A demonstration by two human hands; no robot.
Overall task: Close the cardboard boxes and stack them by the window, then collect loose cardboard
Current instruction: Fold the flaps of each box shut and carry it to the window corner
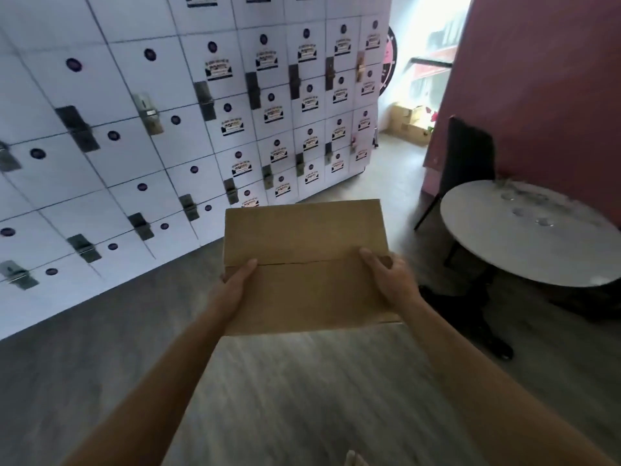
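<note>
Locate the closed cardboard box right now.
Head view, centre: the closed cardboard box is held off the floor between the left hand and right hand, lockers left, round table right.

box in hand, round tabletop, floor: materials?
Box: brown corrugated-looking cardboard, matte, flaps meeting at a seam; the left hand and right hand hold its sides. Round tabletop: pale, smooth, faintly veined, likely marble or a stone-look laminate; I cannot tell which. Floor: grey streaked grain, probably wood-look vinyl or laminate, low sheen.
</note>
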